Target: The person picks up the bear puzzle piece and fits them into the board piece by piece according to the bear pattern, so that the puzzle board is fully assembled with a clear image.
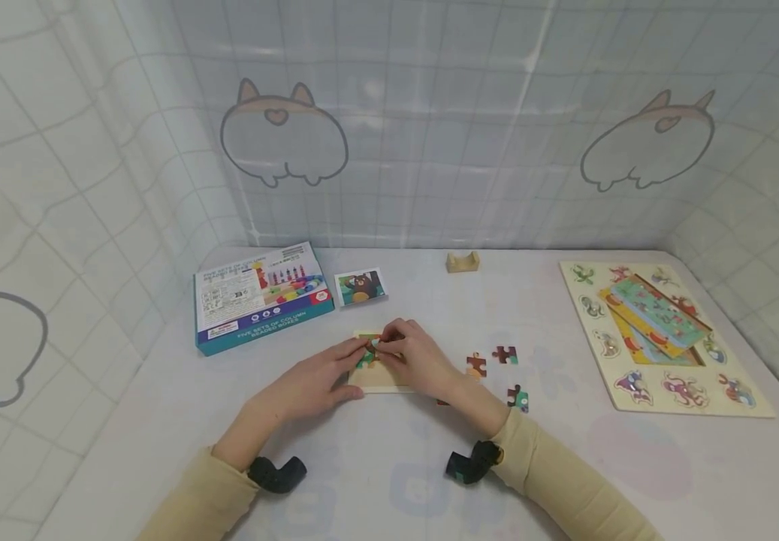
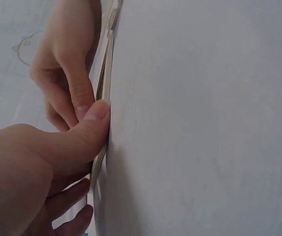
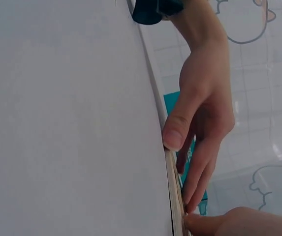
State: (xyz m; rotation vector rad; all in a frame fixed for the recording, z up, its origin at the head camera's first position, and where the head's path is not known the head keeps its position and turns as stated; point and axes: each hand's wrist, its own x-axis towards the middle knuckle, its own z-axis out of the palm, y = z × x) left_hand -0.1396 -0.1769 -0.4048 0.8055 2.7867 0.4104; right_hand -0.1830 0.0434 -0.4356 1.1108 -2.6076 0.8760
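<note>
A small wooden puzzle board point(image 1: 385, 380) lies flat before me, with bear-picture pieces in its upper left part. My left hand point(image 1: 318, 379) rests at its left side, thumb at the near corner and fairly straight fingers reaching over the pieces. Over the board, my right hand point(image 1: 419, 357) pinches a small jigsaw piece point(image 1: 375, 343), mostly hidden by the fingertips. In the left wrist view the board shows edge-on, with the left thumb point(image 2: 96, 115) on its edge. Several loose jigsaw pieces point(image 1: 505, 355) lie to the right, one partly under the right forearm.
A bear picture card point(image 1: 360, 287) lies behind the board. To its left is a boxed bead set point(image 1: 264, 300). A small wooden stand point(image 1: 463, 262) is at the back. On the right, a large animal puzzle board point(image 1: 653, 398) carries colourful boards point(image 1: 659, 312).
</note>
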